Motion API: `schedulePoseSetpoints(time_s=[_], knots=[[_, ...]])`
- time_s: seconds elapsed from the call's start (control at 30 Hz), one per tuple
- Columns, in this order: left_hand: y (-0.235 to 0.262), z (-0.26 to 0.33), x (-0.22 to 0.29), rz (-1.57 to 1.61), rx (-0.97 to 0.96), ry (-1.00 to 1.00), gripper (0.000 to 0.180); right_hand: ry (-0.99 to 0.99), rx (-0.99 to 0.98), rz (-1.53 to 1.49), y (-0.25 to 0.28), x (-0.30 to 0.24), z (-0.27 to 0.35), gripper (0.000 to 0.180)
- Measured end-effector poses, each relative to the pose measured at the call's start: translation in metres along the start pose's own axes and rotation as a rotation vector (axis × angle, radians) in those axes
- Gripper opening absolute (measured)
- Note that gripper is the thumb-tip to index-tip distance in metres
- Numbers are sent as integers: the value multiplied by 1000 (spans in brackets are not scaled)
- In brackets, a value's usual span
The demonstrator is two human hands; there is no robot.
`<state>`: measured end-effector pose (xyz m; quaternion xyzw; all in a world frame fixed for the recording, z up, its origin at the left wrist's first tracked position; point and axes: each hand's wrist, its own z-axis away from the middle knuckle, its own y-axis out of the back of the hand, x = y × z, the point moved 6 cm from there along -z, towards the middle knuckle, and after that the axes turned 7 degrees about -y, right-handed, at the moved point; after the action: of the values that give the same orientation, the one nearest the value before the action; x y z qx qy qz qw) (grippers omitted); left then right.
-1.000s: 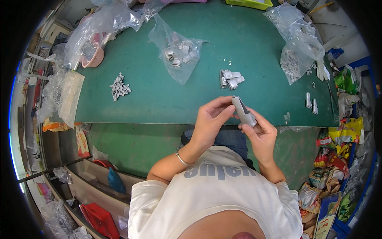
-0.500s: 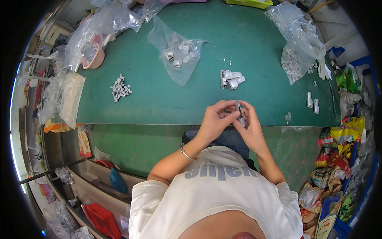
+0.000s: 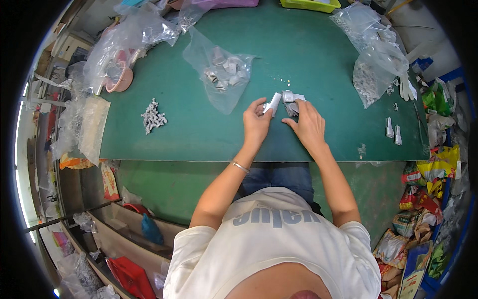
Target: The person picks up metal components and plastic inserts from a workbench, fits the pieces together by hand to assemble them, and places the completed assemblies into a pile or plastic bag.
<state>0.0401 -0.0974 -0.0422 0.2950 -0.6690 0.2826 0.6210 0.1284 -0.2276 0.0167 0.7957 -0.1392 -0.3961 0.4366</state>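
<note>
My left hand (image 3: 257,122) grips a silvery metal sleeve (image 3: 273,103) between thumb and fingers, held tilted over the green table. Beside it, my right hand (image 3: 309,123) reaches to a small pile of similar metal sleeves (image 3: 294,98). Its fingertips touch the pile's right side, with thumb and fingers apart; whether it grips a piece is hidden. Further off to the left lies a clear plastic bag (image 3: 224,92) holding several more metal pieces. Two separate metal sleeves (image 3: 390,127) stand or lie near the right edge of the table.
A heap of small grey metal parts (image 3: 153,117) lies at the left of the table (image 3: 199,142). Clear bags of small parts (image 3: 367,82) sit at the right. A pink basket (image 3: 121,79) and plastic bags crowd the left edge; a lime tray (image 3: 309,5) stands at the back.
Both hands have moved forward from the table's near edge and come apart. The left hand now carries the metal sleeve beside the pile; the right has reached the pile.
</note>
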Motion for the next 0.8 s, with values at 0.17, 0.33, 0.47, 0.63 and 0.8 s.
schedulePoseSetpoints(time_s=[0.17, 0.33, 0.47, 0.63, 0.8], knots=[[0, 22, 21, 526, -85, 265, 36, 58, 22, -12, -7, 10, -4, 28], [-6, 36, 34, 668, -183, 353, 37, -3, 221, -230, 19, 31, -12, 14], [-13, 43, 49, 692, -232, 345, 37, -572, 108, -658, 21, 73, -15, 21], [-20, 52, 54, 911, -333, 442, 37, -1007, 63, -1723, 1, 89, 7, 17], [-26, 62, 58, 1094, -268, 515, 31, -875, -138, -1973, 20, 34, 36, 17]])
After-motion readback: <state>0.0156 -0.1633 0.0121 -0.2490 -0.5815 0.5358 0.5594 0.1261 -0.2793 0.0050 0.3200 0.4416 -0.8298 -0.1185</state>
